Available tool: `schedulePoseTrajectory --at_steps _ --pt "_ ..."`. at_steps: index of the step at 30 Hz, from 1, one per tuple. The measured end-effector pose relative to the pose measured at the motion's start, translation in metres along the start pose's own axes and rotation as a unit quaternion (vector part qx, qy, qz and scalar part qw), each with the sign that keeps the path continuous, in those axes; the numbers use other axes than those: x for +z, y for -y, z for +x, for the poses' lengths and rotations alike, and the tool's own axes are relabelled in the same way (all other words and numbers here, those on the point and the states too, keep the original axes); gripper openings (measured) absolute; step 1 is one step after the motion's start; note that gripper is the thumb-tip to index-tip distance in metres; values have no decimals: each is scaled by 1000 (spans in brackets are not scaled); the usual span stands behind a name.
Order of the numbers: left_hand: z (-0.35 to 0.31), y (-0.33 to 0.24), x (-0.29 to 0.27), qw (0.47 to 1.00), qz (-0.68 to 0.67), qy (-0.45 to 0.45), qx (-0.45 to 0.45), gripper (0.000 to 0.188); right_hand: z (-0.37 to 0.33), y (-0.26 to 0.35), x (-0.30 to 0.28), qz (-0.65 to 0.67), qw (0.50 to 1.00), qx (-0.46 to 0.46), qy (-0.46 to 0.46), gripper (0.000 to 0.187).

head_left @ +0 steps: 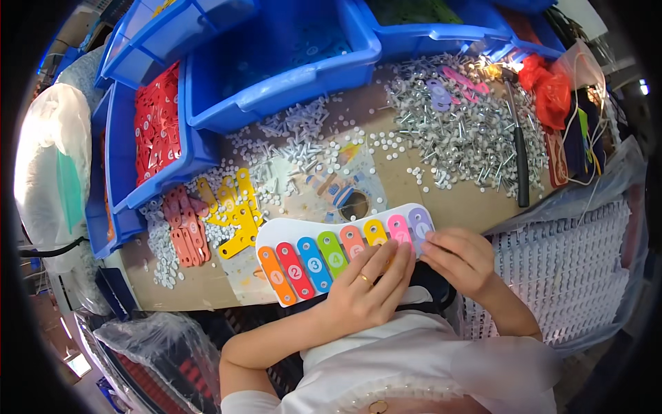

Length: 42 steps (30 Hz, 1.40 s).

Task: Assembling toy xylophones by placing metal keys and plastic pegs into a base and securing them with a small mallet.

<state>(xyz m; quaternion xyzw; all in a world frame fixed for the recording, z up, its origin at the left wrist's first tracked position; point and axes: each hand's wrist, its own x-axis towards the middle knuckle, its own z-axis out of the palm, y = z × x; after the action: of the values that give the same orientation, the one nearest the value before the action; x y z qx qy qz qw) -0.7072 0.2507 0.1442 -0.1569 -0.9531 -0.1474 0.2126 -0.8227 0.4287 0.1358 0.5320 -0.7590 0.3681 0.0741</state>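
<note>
A toy xylophone (314, 233) with a white board and a row of coloured bars lies at the table's near edge, its right end reaching toward me. My left hand (369, 284), with a ring on one finger, holds the board's near side. Its fingers reach over the bars toward the pink bar (398, 226), and its thumb is hidden. At the right end, my right hand (463, 259) has its fingertips pinched together beside the purple bar (419, 222). Whatever sits between those fingertips is too small to make out.
Blue bins (283, 100) line the far side, one with red bars (157, 124). Loose yellow bars (241, 228) and salmon bars (189, 234) lie left. Screws (462, 131) are heaped right, beside a black-handled hammer (520, 165). White washers (352, 155) are scattered mid-table. A white crate (545, 276) stands near right.
</note>
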Motion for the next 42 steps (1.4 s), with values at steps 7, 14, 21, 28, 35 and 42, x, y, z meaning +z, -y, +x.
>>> schedulePoseTrajectory --at_steps 7,14,21,28,35,42 --pt "2 -4 7 990 -90 5 -105 28 -3 5 -19 -41 998 33 47 30" --pt "-1 1 -4 972 -136 -84 -172 28 22 8 -56 45 978 205 -3 19" --pt "4 -4 7 977 -109 -62 -172 27 68 -31 -30 196 941 135 239 7" --pt "4 -2 9 977 -99 -40 -187 28 54 -20 1 251 911 263 195 9" --pt "4 -1 8 978 -97 -31 -182 26 48 -22 3 221 926 267 148 15" --pt "5 0 6 981 -89 -30 -172 31 44 -13 11 205 930 279 124 13"
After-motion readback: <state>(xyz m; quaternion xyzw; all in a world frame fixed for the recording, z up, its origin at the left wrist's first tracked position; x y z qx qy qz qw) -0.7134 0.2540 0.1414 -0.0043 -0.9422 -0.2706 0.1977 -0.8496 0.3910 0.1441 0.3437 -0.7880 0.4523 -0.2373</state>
